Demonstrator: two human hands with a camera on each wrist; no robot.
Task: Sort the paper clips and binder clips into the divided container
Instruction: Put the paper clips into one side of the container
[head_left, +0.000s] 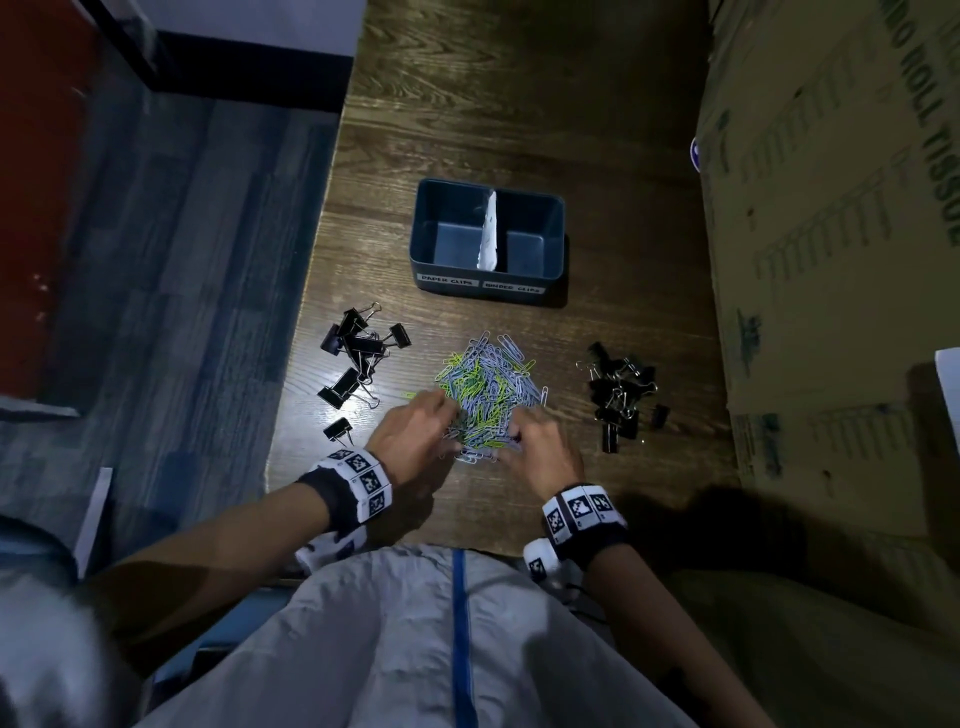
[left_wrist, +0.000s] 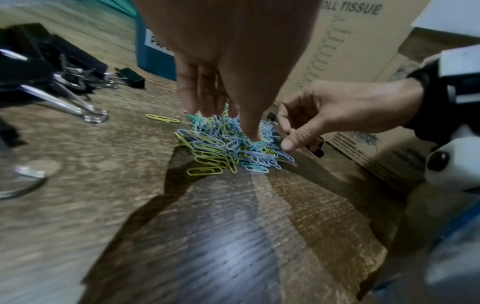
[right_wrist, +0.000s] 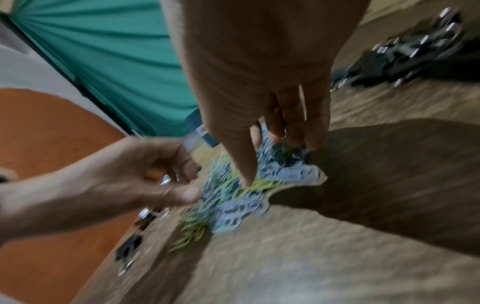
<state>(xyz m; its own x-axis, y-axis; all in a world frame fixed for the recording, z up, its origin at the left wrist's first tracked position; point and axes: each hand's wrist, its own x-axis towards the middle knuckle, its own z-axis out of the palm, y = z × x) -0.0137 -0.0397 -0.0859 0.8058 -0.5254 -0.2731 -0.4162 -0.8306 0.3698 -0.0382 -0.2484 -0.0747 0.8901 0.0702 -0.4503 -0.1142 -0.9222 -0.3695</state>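
A heap of blue and green paper clips (head_left: 485, 384) lies in the middle of the wooden table (head_left: 519, 104). Black binder clips lie in two groups, one to the left (head_left: 358, 353) and one to the right (head_left: 621, 395). Behind the heap stands the blue divided container (head_left: 431, 208), with a white paper divider (head_left: 489, 234) and both halves bare; its labels read PAPER CLIPS on the left and BINDER CLIPS on the right. My left hand (head_left: 441, 415) (left_wrist: 226, 121) digs its fingers and thumb into the heap's near left side. My right hand (head_left: 519, 431) (right_wrist: 270, 160) does the same on the near right.
A large cardboard box (head_left: 831, 234) fills the table's right side, close to the right binder clips. The table's left edge (head_left: 306, 312) runs just past the left binder clips, with floor below. One green paper clip (left_wrist: 162, 118) lies apart, left of the heap.
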